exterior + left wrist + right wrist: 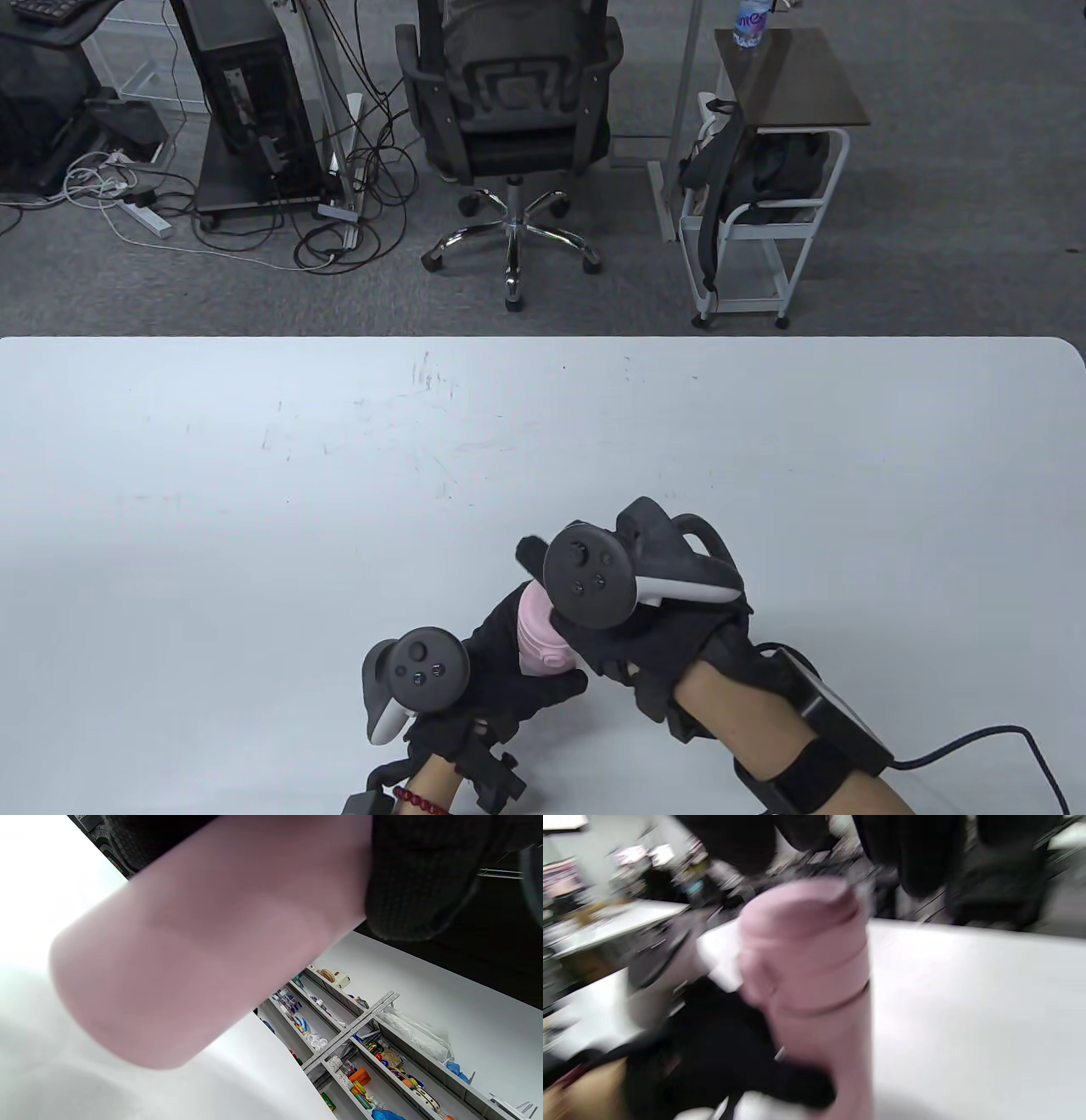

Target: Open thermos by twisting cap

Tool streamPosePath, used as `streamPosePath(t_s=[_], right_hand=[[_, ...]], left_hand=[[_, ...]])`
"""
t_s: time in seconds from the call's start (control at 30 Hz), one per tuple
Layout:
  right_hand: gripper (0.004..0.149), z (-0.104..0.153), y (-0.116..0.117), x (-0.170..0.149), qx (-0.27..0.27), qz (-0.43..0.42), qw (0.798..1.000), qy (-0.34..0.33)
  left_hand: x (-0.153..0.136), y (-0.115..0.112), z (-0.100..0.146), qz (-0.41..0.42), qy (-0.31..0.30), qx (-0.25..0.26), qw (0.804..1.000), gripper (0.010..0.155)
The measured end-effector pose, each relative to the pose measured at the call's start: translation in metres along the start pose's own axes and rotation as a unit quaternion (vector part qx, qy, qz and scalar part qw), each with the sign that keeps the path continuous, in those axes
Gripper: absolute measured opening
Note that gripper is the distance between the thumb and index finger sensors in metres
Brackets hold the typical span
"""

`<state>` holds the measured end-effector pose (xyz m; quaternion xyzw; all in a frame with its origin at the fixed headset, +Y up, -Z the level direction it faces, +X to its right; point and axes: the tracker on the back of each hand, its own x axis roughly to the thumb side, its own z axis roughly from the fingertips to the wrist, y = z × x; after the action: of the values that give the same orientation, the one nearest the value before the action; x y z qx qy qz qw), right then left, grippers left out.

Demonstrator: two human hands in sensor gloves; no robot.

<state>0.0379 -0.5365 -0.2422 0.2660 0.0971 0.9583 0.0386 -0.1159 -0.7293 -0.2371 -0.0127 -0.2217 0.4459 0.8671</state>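
Most of the pink cylindrical metal thermos (538,638) is hidden in the table view: the tracker (589,584) on the right hand (645,632) covers its top, so whether those fingers touch the pink twist cap (801,914) cannot be told there. The right wrist view is blurred; its gloved fingers (916,853) hang just above the cap, contact unclear. The left hand (501,671) grips the thermos body, fingers wrapped around it, at the near middle of the white table (254,509). In the left wrist view the thermos is a blur filling the frame. Beyond the far edge stand a black office chair (509,110) and a white cart (755,221).
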Motion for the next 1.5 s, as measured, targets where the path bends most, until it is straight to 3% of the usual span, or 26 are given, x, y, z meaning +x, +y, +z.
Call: streamPosePath(t_s=[0.03,0.13,0.2,0.3,0.43,0.53,0.6,0.7,0.77,0.87,0.93,1.1,1.2,1.27,1.3,1.33,1.4,1.47,1.5], right_hand=[[0.085,-0.001,0.004,0.005,-0.006,0.025,0.999,0.027],[0.093,-0.01,0.024,0.022,0.126,0.07,0.989,0.042],[0.081,-0.015,0.027,0.026,0.092,0.102,0.99,0.016],[0.073,-0.017,0.025,0.024,0.174,0.037,0.979,-0.102],[0.071,-0.011,0.021,0.012,0.177,-0.005,0.96,-0.217],[0.084,-0.008,0.021,0.0,0.19,-0.038,0.967,-0.168],[0.091,-0.007,0.022,-0.003,0.158,-0.043,0.979,-0.123],[0.088,-0.008,0.029,0.002,0.131,0.036,0.989,-0.065],[0.08,-0.008,0.03,0.005,0.113,0.05,0.986,-0.109],[0.07,-0.007,0.03,0.005,0.184,0.016,0.971,-0.155],[0.072,-0.007,0.028,0.003,0.196,-0.003,0.959,-0.205],[0.081,-0.003,0.022,-0.004,0.199,-0.031,0.963,-0.181],[0.075,0.002,0.004,-0.009,0.135,-0.063,0.976,-0.162],[0.065,0.003,-0.002,-0.011,0.053,-0.073,0.991,-0.098],[0.077,0.004,0.001,-0.009,0.003,-0.061,0.998,-0.034],[0.084,0.003,0.003,-0.007,0.01,-0.052,0.998,-0.021],[0.093,-0.003,0.023,0.004,0.109,0.028,0.994,0.018],[0.095,-0.007,0.034,0.009,0.108,0.047,0.993,0.004],[0.086,-0.009,0.038,0.012,0.074,0.074,0.994,-0.018]], left_hand=[[0.001,0.0,0.0,-0.003,-0.003,-0.002,1.0,0.104],[0.006,-0.001,0.002,-0.017,-0.023,0.002,1.0,0.104],[0.006,-0.002,0.004,-0.025,-0.027,0.003,0.999,0.104],[0.003,-0.002,0.002,-0.006,-0.036,-0.016,0.999,0.104],[0.004,0.0,0.001,0.001,-0.036,-0.013,0.999,0.104],[0.004,-0.002,0.0,-0.014,-0.032,-0.016,0.999,0.104],[0.003,-0.004,-0.001,-0.013,-0.027,-0.023,0.999,0.104],[0.003,-0.005,-0.001,-0.018,-0.027,-0.024,0.999,0.104],[0.003,-0.005,-0.001,-0.024,-0.029,-0.025,0.999,0.104],[0.002,-0.005,-0.001,-0.015,-0.039,-0.039,0.998,0.104],[0.002,-0.005,-0.001,-0.011,-0.038,-0.037,0.999,0.104],[0.001,-0.004,-0.001,-0.014,-0.029,-0.029,0.999,0.104],[0.0,-0.003,-0.001,-0.007,-0.018,-0.025,0.999,0.104],[-0.001,-0.002,-0.001,-0.006,-0.015,-0.018,1.0,0.104],[-0.001,-0.001,0.0,-0.01,-0.012,-0.012,1.0,0.104],[-0.001,-0.001,0.0,-0.011,-0.011,-0.011,1.0,0.104],[-0.001,-0.001,-0.001,-0.009,-0.012,-0.012,1.0,0.104],[-0.001,-0.002,0.0,-0.01,-0.017,-0.012,1.0,0.104],[-0.001,-0.004,0.0,-0.021,-0.02,-0.014,0.999,0.105]])
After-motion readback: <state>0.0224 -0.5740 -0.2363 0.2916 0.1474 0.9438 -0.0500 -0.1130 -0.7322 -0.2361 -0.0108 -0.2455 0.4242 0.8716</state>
